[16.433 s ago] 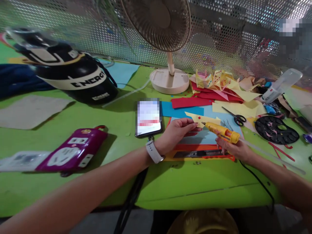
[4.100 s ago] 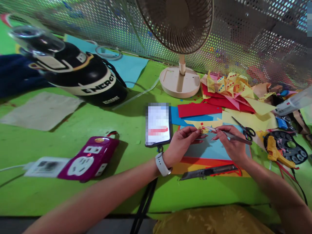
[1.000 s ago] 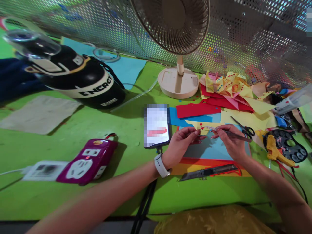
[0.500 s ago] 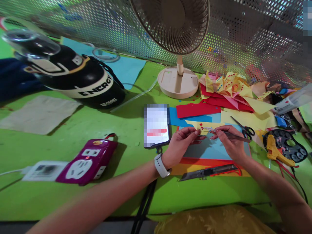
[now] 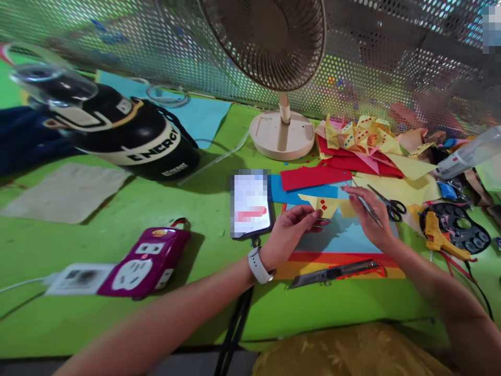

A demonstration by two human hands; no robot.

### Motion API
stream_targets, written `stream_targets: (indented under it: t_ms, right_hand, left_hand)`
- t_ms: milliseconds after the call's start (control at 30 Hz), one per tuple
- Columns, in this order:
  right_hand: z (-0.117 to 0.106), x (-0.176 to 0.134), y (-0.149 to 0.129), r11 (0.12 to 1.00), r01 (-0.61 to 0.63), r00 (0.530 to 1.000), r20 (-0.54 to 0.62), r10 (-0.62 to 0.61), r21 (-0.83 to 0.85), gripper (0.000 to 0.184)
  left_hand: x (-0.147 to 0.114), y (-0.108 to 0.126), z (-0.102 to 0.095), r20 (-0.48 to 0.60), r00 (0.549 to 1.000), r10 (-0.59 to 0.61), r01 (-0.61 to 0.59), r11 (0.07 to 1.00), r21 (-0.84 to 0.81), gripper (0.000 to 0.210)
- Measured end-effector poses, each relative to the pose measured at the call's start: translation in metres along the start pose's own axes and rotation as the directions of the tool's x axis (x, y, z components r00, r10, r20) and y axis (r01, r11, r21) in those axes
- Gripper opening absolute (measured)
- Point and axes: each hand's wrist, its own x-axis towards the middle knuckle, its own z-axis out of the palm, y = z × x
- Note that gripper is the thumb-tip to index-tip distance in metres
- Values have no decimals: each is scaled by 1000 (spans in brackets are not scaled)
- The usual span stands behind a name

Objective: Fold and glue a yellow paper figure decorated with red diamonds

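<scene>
My left hand, with a white watch band on its wrist, pinches a folded piece of yellow paper that bears small red diamond shapes. To the right of the paper, my right hand is closed on a pair of slim metal tweezers, whose back end slants down across the palm. The tips are hard to make out and appear apart from the yellow paper. Beneath both hands lies a light blue sheet on top of orange and yellow sheets.
A box cutter lies in front. Scissors, a yellow glue gun and a black palette are at right. Behind stand a fan and crumpled papers. At left are a phone, a purple power strip and a bottle.
My right hand has drawn back and up from the yellow paper, and the tweezers have swung steeper in it. The left hand still holds the paper. The view has shifted slightly.
</scene>
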Motion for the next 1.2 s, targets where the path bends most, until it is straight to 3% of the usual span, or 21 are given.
stream_targets:
  t_ms: [100,267,833,1067,1200]
  right_hand:
    - [2,0,5,999,-38,995,90,41,-27,18]
    - [6,-5,5,991,-120,985,131,111,60,21]
    - [13,-13,-6,995,-72,985,162,59,75,17]
    - [13,-10,-5,938,-276,958,140,250,209,18]
    - [14,-10,-6,937,-280,956,151,252,208,19]
  left_hand:
    - [-1,-2,0,12,1000,12,-12,1000,21,37]
    - [-1,-3,0,23,1000,16,-16,999,39,39]
    - [-3,-4,2,9,994,112,-112,983,144,28]
    - [0,-4,0,48,993,103,-107,990,87,33]
    - [0,-5,-1,74,994,86,-93,990,101,30]
